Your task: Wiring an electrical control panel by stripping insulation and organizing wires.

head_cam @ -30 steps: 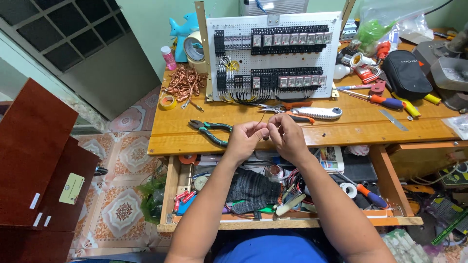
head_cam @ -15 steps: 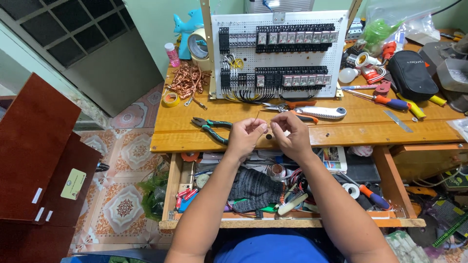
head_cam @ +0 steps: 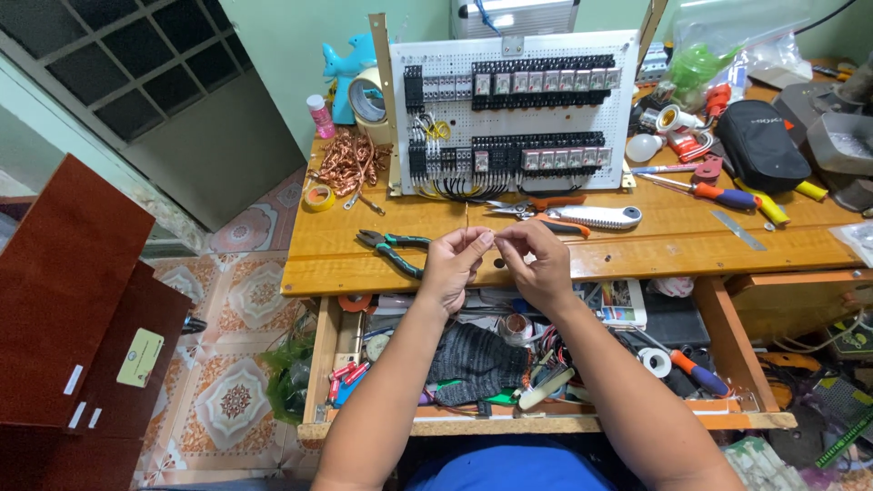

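Both hands stay close together over the near edge of the bench, much as half a second ago, while the view has shifted only slightly. Nearest the viewer, an open drawer [head_cam: 546,423] below the bench holds a dark knitted glove [head_cam: 477,359], tape rolls and loose tools. Above it, the left hand [head_cam: 452,265] and right hand [head_cam: 538,264] meet fingertip to fingertip, each pinched nearly shut on something very small and thin between them; it looks like a short wire end, though it is too small to tell for sure. That small piece sits right between the fingertips, just above the front edge of the wooden bench [head_cam: 364,264]. The work in hand looks like preparing or twisting a wire end by finger; a next move would likely call for a steady pinch and a tool from close by. Green-handled pliers [head_cam: 393,249] lie just left of the left hand. Slightly farther, orange-handled scissors [head_cam: 536,205] and a white-handled knife [head_cam: 593,216] lie beyond the right hand. Farther left is a heap of copper wire scraps [head_cam: 350,164]. Farthest, an upright white panel [head_cam: 514,109] carries rows of black relays and wiring.
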